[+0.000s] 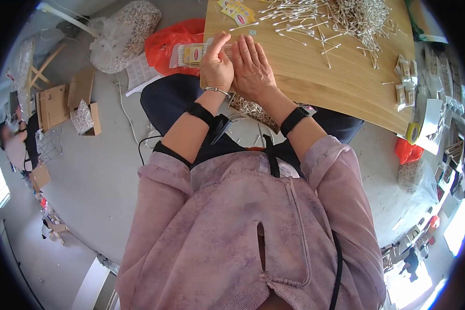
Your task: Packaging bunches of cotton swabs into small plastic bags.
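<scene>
A clear pack of cotton swabs (191, 55) with a yellow and red label pokes out to the left of my left hand (217, 70). That hand is closed around the pack, its thumb up and its other fingers mostly hidden. Right beside it, my right hand (253, 70) lies flat with its fingers stretched out; whether its palm touches the pack's far end is hidden. Both hands are over the table's near left corner. Loose cotton swabs (364, 23) are heaped on the wooden table (336, 93), and several yellow label cards (237, 13) lie at its far left.
More swabs (250, 109) sit below the table edge, near my lap. A red plastic bag (168, 44) and a big clear sack (126, 39) lie to the left. Small filled packs (405, 77) and a tape roll (413, 133) are at the right edge. Another person (20, 142) is far left.
</scene>
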Motion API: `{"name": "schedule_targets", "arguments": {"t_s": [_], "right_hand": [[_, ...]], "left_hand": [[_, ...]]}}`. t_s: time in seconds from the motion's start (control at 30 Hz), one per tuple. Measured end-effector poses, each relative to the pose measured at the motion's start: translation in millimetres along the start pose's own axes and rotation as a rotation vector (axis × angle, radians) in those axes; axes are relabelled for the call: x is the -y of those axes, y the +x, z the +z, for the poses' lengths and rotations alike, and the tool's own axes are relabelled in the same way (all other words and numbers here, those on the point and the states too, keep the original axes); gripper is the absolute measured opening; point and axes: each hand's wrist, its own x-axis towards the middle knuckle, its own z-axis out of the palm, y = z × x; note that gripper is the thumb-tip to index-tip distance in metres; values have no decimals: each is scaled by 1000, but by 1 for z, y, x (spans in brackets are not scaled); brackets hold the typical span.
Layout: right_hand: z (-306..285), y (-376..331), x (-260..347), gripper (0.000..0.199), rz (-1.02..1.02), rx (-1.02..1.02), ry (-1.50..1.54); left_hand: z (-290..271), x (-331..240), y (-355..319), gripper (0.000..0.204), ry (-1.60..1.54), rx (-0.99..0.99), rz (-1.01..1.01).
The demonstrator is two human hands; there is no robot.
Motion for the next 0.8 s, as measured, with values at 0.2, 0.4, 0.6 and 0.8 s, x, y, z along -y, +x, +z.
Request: {"name": "schedule_targets", "arguments": {"t_s": [0.2, 0.4, 0.6, 0.8], "right_hand": [[3, 1, 2, 61, 10, -36, 111], [2, 1, 3, 65, 32, -9, 40], [6, 1, 2, 72, 32, -23, 113], [4, 2, 3, 72, 23, -6, 97]], "left_hand": [[-1, 7, 4, 28, -71, -24, -62], [-4, 5, 4, 25, -85, 18, -52], [-23, 12, 2, 38, -633, 185, -219], [-26, 12, -1, 52, -544, 277, -109]]}}
